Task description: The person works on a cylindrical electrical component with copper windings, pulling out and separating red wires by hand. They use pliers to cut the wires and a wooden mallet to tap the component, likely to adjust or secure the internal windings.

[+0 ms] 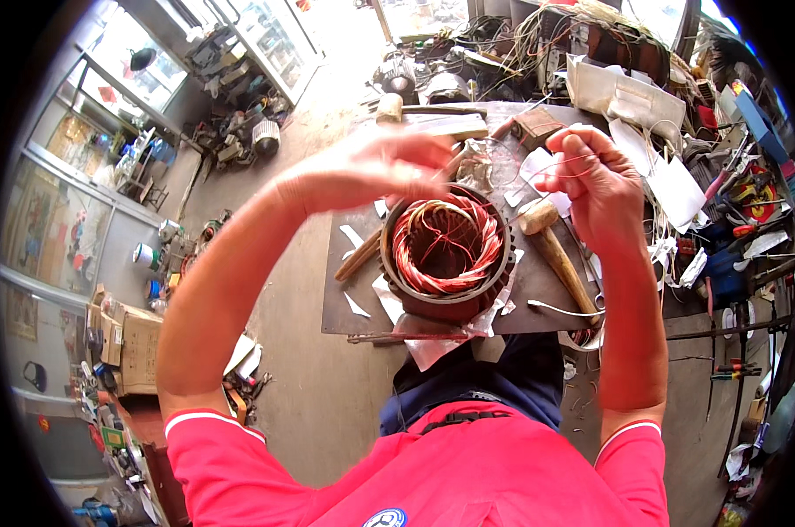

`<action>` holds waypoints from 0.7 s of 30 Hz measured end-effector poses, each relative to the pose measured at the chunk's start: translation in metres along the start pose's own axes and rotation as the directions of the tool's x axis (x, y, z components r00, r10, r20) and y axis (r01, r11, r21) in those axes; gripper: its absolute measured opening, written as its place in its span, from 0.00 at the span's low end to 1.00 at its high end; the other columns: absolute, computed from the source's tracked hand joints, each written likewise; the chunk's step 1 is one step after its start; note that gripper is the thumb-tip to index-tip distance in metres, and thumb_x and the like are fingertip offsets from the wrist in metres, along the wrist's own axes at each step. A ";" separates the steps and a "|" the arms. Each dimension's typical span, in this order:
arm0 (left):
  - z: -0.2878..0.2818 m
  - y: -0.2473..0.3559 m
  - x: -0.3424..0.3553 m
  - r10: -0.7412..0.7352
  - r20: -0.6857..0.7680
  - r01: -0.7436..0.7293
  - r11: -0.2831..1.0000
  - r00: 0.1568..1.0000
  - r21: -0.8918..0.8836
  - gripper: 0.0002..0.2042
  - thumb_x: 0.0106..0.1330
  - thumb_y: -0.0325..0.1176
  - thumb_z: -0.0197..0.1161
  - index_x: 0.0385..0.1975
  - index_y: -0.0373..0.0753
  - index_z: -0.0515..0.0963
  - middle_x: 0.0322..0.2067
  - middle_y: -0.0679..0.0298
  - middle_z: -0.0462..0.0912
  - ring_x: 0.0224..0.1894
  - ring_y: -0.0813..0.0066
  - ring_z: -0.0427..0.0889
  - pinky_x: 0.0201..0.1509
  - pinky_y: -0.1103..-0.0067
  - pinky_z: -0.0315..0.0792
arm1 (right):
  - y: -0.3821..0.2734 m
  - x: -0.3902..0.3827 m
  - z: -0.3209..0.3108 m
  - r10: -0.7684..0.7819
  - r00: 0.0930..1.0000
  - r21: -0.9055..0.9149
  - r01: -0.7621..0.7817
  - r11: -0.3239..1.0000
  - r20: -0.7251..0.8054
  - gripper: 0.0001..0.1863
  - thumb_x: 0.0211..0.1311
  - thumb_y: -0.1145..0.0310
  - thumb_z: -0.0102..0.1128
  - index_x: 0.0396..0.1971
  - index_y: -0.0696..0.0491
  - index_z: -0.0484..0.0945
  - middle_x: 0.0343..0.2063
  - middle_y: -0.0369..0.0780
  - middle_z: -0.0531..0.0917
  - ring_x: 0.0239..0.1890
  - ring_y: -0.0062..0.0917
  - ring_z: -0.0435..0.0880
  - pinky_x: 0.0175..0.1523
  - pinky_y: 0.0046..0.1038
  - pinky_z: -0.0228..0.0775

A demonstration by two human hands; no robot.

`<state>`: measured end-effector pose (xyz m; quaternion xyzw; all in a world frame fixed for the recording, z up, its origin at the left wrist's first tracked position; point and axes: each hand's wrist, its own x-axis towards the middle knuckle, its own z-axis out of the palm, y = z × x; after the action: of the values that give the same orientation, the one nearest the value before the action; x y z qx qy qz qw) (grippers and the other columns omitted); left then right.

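a pink shirt faces the stator on a cluttered workshop's dark table.

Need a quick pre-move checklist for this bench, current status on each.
1. Thin red wire gripped: ok, pinched in the right hand.
2. Left hand free: cannot tell, it is motion-blurred beside the housing's far rim.
3. Round, dark, ribbed metal housing upright: ok, open end up on the dark flat tabletop.
4. Red-and-white ring of wound coils inside the housing: ok.
5. Coil centre clear of loose strands: not ok, thin red strands cross it.
6. Tools clear of the housing: not ok, a wooden-handled mallet with a pale head lies close on its right.
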<state>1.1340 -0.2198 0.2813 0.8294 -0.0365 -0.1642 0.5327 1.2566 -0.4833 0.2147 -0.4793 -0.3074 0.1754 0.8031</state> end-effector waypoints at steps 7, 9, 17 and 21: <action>0.051 -0.048 0.009 -0.059 -0.218 0.105 0.973 0.974 0.206 0.11 0.68 0.32 0.65 0.45 0.32 0.80 0.33 0.67 0.83 0.40 0.75 0.82 0.49 0.78 0.76 | -0.050 -0.001 0.015 -0.062 0.970 0.180 0.020 0.983 0.234 0.13 0.74 0.66 0.53 0.38 0.62 0.80 0.14 0.31 0.67 0.18 0.17 0.70 0.31 0.24 0.75; 0.060 -0.046 0.004 0.016 -0.261 -0.040 0.995 0.965 -0.086 0.07 0.71 0.31 0.61 0.38 0.34 0.81 0.27 0.70 0.81 0.28 0.82 0.79 0.35 0.82 0.75 | -0.054 0.002 0.018 -0.084 0.966 0.260 0.019 0.965 0.243 0.13 0.75 0.66 0.52 0.37 0.61 0.80 0.15 0.31 0.66 0.17 0.16 0.67 0.26 0.21 0.67; -0.012 0.055 -0.044 0.201 -0.638 -0.338 0.936 0.743 -0.099 0.10 0.71 0.37 0.62 0.36 0.35 0.83 0.16 0.72 0.72 0.13 0.89 0.60 0.14 0.85 0.52 | -0.069 0.010 0.007 -0.019 0.977 0.302 -0.046 0.952 0.210 0.12 0.74 0.66 0.54 0.38 0.59 0.81 0.16 0.30 0.67 0.17 0.14 0.64 0.23 0.20 0.57; -0.038 0.081 -0.058 0.308 -0.767 -0.627 0.763 0.563 -0.154 0.10 0.69 0.31 0.62 0.42 0.31 0.81 0.21 0.67 0.78 0.16 0.86 0.68 0.20 0.85 0.62 | -0.071 0.019 0.021 -0.018 0.968 0.236 -0.043 0.971 0.250 0.11 0.71 0.65 0.58 0.37 0.57 0.81 0.15 0.31 0.70 0.17 0.14 0.64 0.23 0.21 0.58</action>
<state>1.1008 -0.2079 0.3819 0.6527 -0.0202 0.3117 0.6903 1.2558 -0.4930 0.2908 -0.3548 -0.3800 0.2753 0.8086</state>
